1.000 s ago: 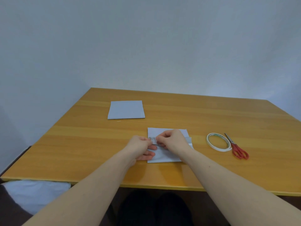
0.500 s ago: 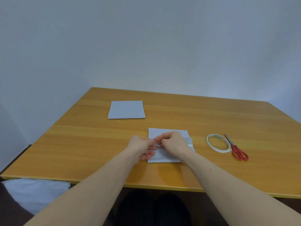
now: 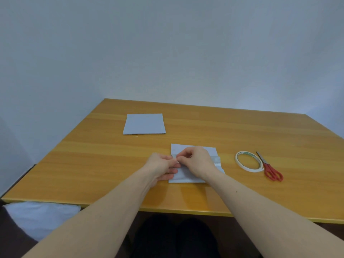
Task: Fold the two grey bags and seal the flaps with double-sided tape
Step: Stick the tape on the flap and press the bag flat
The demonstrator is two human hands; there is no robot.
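Note:
A grey bag (image 3: pixel 211 150) lies flat on the wooden table (image 3: pixel 96 155) in front of me, with a strip of tape (image 3: pixel 216 159) running across it. My right hand (image 3: pixel 197 162) hovers over the bag's middle, its thumb and forefinger pinching the left end of the strip. My left hand (image 3: pixel 162 167) rests on the bag's left edge, its fingertips meeting the right hand's at the same end of the strip. A second grey bag (image 3: pixel 144 124), folded flat, lies further back on the left. Both hands hide much of the near bag.
A roll of double-sided tape (image 3: pixel 248 161) lies to the right of the near bag, with red-handled scissors (image 3: pixel 270 169) right beside it. A pale cloth or bag (image 3: pixel 41 216) sits below the table's front left edge.
Both hands have stayed at the left end of the tape strip, with the fingers shifting slightly as they pick at it. The bags, the roll and the scissors have not moved.

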